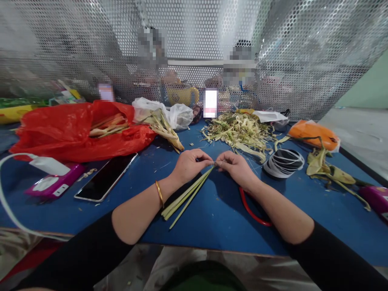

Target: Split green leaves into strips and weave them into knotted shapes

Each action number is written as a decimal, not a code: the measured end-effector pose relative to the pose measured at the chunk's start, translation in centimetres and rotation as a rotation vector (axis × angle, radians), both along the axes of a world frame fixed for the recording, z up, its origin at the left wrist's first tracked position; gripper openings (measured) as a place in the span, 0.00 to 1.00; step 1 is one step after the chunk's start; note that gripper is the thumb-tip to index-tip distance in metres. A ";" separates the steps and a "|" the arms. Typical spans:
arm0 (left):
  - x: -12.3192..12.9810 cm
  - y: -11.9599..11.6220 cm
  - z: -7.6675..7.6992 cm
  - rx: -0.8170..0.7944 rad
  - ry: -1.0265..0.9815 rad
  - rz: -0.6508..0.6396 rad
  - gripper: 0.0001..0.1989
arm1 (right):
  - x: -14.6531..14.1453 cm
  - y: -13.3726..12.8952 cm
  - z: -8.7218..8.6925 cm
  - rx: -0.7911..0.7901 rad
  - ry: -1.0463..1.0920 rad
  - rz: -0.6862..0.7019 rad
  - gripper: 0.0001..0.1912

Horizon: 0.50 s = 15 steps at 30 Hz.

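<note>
Thin pale-green plant stalks (189, 196) lie fanned out over the blue table, their narrow ends drawn together between my hands. My left hand (194, 165), with a gold bangle at the wrist, is closed in a pinch at those ends. Right beside it, my right hand (235, 166) is also closed, thumb and fingers pinching at the same tip. Any fine strand between the fingertips is too small to make out. Partly under my right forearm shows a red curved loop (251, 211). A spool of white cord (283, 165) stands to the right of that hand.
On the left are a red plastic bag (60, 129) with stalks, a phone (107, 178) and a purple power strip (56, 182) with a white charger. Shredded husks (239, 133) pile up behind my hands. An orange packet (315, 134) lies right, before a perforated metal screen (194, 44).
</note>
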<state>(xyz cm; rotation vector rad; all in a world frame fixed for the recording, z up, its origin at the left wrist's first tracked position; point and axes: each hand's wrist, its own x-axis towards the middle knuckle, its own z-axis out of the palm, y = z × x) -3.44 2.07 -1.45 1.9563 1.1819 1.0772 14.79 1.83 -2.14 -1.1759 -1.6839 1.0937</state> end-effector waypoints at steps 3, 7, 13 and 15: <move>-0.1 0.2 0.1 -0.066 -0.010 0.008 0.06 | 0.2 0.1 0.0 0.012 0.025 -0.038 0.07; -0.4 0.5 -0.2 -0.152 -0.031 0.058 0.09 | 0.4 -0.1 0.4 0.017 0.019 -0.078 0.06; -0.6 1.0 -0.8 -0.142 0.199 0.227 0.07 | 0.0 -1.1 1.8 -0.003 0.140 0.177 0.09; -0.3 0.9 -0.8 -0.164 0.157 0.235 0.07 | -0.2 -1.3 1.8 -0.084 0.170 0.284 0.08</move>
